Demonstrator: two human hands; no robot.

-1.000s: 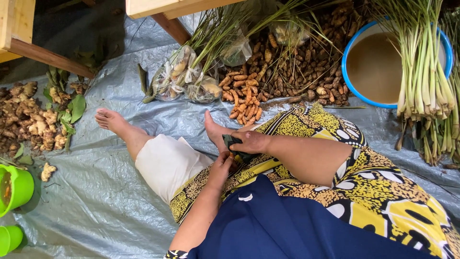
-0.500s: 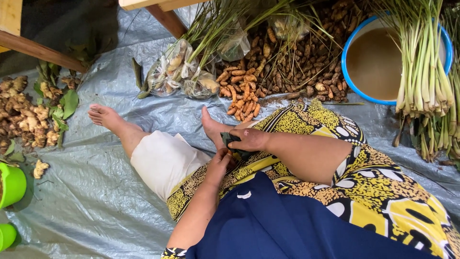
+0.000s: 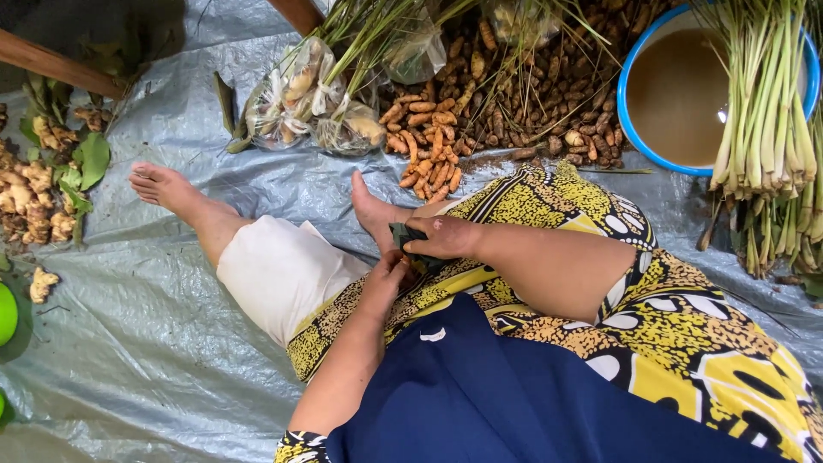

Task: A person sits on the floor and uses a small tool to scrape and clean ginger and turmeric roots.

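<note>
I sit on a grey tarp with my legs stretched out, in a yellow patterned skirt. My hands meet over my lap beside my right foot. My right hand is shut on a dark pad-like object. My left hand is closed just below it, with a small orange root piece showing at its fingers; most of that piece is hidden. A pile of orange turmeric roots lies just beyond my foot.
Clear bags of roots and a heap of dark roots lie at the back. At right stand a blue basin of brown water and lemongrass stalks. Ginger and a green container sit at left.
My hands stay together at the same place by my foot. The view has shifted slightly, so the things on the tarp sit a little lower and further left in the picture.
</note>
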